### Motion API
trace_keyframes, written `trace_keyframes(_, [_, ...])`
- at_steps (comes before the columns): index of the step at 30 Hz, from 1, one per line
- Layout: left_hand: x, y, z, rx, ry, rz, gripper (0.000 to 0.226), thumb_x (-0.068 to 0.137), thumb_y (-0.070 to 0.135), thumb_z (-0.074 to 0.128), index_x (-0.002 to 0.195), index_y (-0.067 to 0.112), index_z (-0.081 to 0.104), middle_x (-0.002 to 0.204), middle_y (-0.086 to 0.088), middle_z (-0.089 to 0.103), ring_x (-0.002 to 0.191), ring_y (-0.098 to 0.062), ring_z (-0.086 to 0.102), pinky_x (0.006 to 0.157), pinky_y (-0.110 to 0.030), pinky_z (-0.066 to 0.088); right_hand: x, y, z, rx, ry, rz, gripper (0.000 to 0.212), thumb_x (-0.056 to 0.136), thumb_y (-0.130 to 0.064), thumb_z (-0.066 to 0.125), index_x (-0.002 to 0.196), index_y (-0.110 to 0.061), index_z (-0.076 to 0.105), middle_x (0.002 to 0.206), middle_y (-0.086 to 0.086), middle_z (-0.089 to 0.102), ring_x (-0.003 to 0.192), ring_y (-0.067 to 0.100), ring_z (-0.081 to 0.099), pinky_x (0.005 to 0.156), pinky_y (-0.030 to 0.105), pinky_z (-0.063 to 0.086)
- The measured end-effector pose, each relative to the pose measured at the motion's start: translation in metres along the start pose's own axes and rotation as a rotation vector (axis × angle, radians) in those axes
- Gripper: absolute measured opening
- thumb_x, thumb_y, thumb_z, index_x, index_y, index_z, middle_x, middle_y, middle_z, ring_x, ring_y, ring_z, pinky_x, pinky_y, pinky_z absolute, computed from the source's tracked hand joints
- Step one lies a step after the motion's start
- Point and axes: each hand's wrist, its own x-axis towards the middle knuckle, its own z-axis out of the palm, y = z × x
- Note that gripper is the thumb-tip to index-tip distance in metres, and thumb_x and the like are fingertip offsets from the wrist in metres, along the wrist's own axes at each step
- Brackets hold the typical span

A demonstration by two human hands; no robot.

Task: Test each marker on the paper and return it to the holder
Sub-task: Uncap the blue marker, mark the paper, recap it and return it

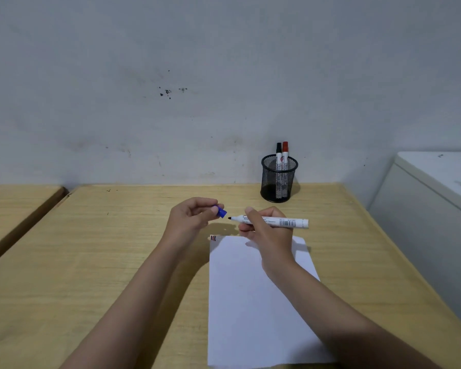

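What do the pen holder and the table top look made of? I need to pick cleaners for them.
The pen holder looks like black metal mesh, matt: fine see-through grid, solid rim. The table top looks like light wood or wood-look laminate: pale grain lines, low sheen. Which one I cannot tell.

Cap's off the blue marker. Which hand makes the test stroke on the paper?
Right. The right hand already grips the uncapped marker, tip exposed, directly above the paper's far edge. The left hand is busy pinching the blue cap and sits off the sheet.
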Motion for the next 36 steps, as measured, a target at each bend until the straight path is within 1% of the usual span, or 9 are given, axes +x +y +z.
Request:
trace_keyframes(6, [-0.014,0.015,0.018,-0.140,-0.089,-0.059,0.013,0.084,0.001,0.061,0.093,0.010,0.066,0.084,0.000,0.077,0.078,-0.011,0.072,0.070,-0.026,0.044,-0.010,-0.018,0.002,0.110,-0.035,-0.132,0.020,0.081,-0.003,0.069,0.073,-0.004,0.050,0.051,0.005,0.063,0.047,0.016,0.062,0.053,0.026,0.055])
trace_keyframes(10, [-0.024,0.022,0.022,-0.147,-0.094,-0.077,0.013,0.082,0.005,0.064,0.093,0.010,0.068,0.075,0.003,0.075,0.070,-0.008,0.070,0.073,-0.025,0.046,-0.016,-0.027,0.002,0.104,-0.056,-0.177,0.022,0.080,-0.003,0.070,0.070,-0.003,0.050,0.060,0.014,0.064,0.047,0.017,0.062,0.053,0.028,0.056])
trace_keyframes(15, [-0.037,0.033,0.025,-0.151,-0.092,-0.026,0.007,0.078,0.003,0.068,0.084,0.006,0.070,0.063,0.000,0.071,0.061,-0.011,0.066,0.074,-0.026,0.045,-0.022,-0.040,0.004,0.141,-0.037,-0.219,0.027,0.079,-0.002,0.070,0.063,-0.007,0.049,0.048,0.004,0.062,0.039,0.015,0.057,0.045,0.028,0.051])
trace_keyframes(22, [-0.043,0.053,0.034,-0.339,-0.027,0.021,0.010,0.081,-0.001,0.063,0.078,0.007,0.068,0.060,0.000,0.069,0.055,-0.010,0.061,0.068,-0.017,0.053,-0.028,-0.060,0.019,0.171,-0.052,-0.347,0.031,0.078,0.002,0.070,0.059,-0.007,0.046,0.040,0.001,0.054,0.033,0.015,0.049,0.038,0.026,0.046])
trace_keyframes(24, [-0.045,0.055,0.033,-0.345,-0.003,0.036,0.009,0.080,0.001,0.064,0.078,0.009,0.069,0.063,0.001,0.069,0.057,-0.010,0.061,0.068,-0.018,0.053,-0.026,-0.063,0.022,0.157,-0.079,-0.310,0.030,0.078,-0.004,0.071,0.060,-0.008,0.049,0.042,0.001,0.054,0.035,0.014,0.049,0.040,0.028,0.048])
trace_keyframes(28, [-0.042,0.059,0.032,-0.300,0.155,0.120,0.007,0.077,0.004,0.069,0.077,0.011,0.071,0.076,-0.004,0.068,0.064,-0.012,0.061,0.071,-0.020,0.051,-0.020,-0.065,0.028,0.121,-0.122,0.017,0.033,0.079,-0.037,0.071,0.067,-0.010,0.056,0.053,0.000,0.050,0.045,0.012,0.050,0.048,0.029,0.050])
trace_keyframes(30, [-0.036,0.062,0.031,-0.197,0.260,0.211,0.007,0.076,0.003,0.071,0.080,0.009,0.071,0.075,-0.004,0.069,0.064,-0.009,0.062,0.068,-0.017,0.051,-0.017,-0.070,0.027,0.020,-0.143,0.080,0.037,0.080,-0.043,0.068,0.067,-0.010,0.054,0.052,0.000,0.047,0.043,0.011,0.047,0.047,0.028,0.048])
trace_keyframes(33, [-0.028,0.067,0.033,-0.021,0.291,0.311,0.008,0.073,0.003,0.074,0.079,0.008,0.071,0.071,-0.003,0.070,0.062,-0.004,0.064,0.061,-0.013,0.050,-0.012,-0.078,0.017,-0.332,-0.107,-0.287,0.028,0.075,-0.029,0.077,0.069,-0.011,0.056,0.057,0.000,0.052,0.045,0.005,0.049,0.051,0.022,0.046])
trace_keyframes(36, [-0.020,0.070,0.044,0.097,0.246,0.340,0.008,0.071,0.005,0.075,0.077,0.010,0.071,0.072,-0.008,0.071,0.066,-0.009,0.065,0.061,-0.014,0.050,0.001,-0.088,0.005,-0.653,-0.151,-0.614,0.025,0.067,-0.025,0.082,0.082,-0.017,0.063,0.076,-0.011,0.062,0.068,0.002,0.055,0.064,0.013,0.042])
